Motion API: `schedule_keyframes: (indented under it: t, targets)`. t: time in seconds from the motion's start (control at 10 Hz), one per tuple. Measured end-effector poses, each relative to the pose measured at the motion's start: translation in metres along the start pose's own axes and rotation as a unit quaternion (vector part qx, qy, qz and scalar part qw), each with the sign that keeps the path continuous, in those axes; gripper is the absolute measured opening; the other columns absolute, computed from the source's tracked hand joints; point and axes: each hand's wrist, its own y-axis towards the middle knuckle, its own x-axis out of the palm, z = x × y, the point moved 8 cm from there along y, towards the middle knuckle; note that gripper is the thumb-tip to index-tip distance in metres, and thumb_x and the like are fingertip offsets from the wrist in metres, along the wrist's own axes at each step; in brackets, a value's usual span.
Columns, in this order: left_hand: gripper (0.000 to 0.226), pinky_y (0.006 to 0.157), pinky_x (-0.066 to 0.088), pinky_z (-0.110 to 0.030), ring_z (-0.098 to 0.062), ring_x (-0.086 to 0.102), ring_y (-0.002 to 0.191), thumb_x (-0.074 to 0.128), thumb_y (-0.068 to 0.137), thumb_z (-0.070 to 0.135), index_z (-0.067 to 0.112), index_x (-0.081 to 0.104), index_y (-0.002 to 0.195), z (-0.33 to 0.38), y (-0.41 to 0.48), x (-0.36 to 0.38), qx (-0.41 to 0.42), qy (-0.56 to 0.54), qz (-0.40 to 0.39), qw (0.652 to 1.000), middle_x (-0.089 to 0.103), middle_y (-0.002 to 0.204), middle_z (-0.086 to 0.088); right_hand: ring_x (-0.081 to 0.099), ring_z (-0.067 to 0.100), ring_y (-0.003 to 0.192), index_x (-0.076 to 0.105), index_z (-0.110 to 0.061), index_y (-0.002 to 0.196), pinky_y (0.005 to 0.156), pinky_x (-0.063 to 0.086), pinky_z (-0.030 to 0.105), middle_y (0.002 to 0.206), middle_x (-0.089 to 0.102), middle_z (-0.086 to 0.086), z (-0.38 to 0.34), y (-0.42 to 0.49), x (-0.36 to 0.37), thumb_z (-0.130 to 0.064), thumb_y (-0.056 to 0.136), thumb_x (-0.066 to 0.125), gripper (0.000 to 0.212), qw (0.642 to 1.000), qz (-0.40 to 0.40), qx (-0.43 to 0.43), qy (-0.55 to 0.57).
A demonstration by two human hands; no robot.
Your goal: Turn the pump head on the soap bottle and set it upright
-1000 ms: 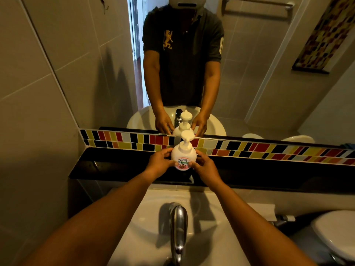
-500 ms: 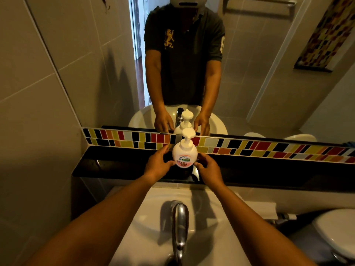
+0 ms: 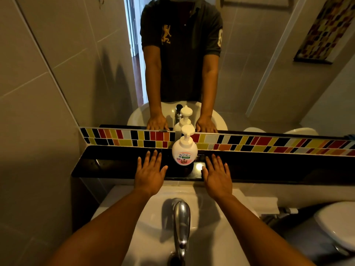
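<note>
A white soap bottle (image 3: 184, 150) with a pink label stands upright on the black shelf (image 3: 107, 164) under the mirror. Its white pump head (image 3: 187, 130) sits on top, with the label facing me. My left hand (image 3: 149, 172) lies flat on the shelf to the left of the bottle, fingers spread, holding nothing. To the bottle's right, my right hand (image 3: 218, 174) rests the same way, palm down. Neither hand touches the bottle.
A chrome tap (image 3: 181, 217) rises over the white basin (image 3: 153, 227) right below my arms. A coloured tile strip (image 3: 249, 144) and a mirror (image 3: 240, 73) back the shelf. A white toilet (image 3: 338, 225) is at the lower right, a tiled wall (image 3: 34, 112) on the left.
Both hands have let go of the bottle and moved outward, and now lie flat on the shelf either side of it. The bottle stands where it was.
</note>
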Motion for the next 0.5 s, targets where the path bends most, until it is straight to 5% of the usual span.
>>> schedule_keyframes:
  t: [0.1,0.3,0.4,0.5]
  targets:
    - [0.063,0.122,-0.003,-0.049,-0.023,-0.004,0.152,0.012,0.098,0.051,0.023,0.007,0.154,0.001,0.0,0.0,0.003,0.015,0.002,1.0,0.005,0.165,0.0,0.007,0.02,0.153,0.023,-0.025,0.154,0.122,0.002,0.04,0.165,0.018,0.002,-0.002,-0.002,-0.002,-0.051,0.093,-0.001,0.071,1.0,0.011,0.0,-0.007]
    - [0.063,0.122,-0.004,-0.049,-0.024,-0.006,0.152,0.01,0.098,0.051,0.023,0.003,0.154,0.001,0.0,0.0,0.0,0.03,-0.016,0.999,0.001,0.165,-0.001,0.006,0.021,0.153,0.023,-0.024,0.154,0.122,0.001,0.041,0.165,0.017,0.003,-0.002,-0.002,-0.002,-0.049,0.097,0.006,0.064,1.0,-0.012,0.009,0.006]
    - [0.063,0.122,-0.004,-0.05,-0.024,-0.008,0.152,0.01,0.098,0.051,0.023,0.002,0.154,0.0,0.001,-0.001,0.001,0.034,-0.031,0.999,-0.001,0.165,-0.001,0.005,0.02,0.153,0.025,-0.026,0.153,0.123,0.004,0.042,0.166,0.014,0.002,0.001,0.002,-0.005,-0.042,0.101,0.034,0.055,0.994,-0.062,0.024,0.085]
    - [0.064,0.121,-0.007,-0.05,-0.024,-0.012,0.151,0.01,0.098,0.052,0.024,-0.002,0.154,0.001,0.004,0.002,0.003,0.013,-0.057,0.998,-0.006,0.165,-0.001,0.031,0.027,0.146,0.038,-0.025,0.147,0.117,0.031,0.047,0.16,0.031,0.007,0.007,0.006,-0.033,-0.03,0.095,0.058,0.057,0.955,-0.089,0.101,0.265]
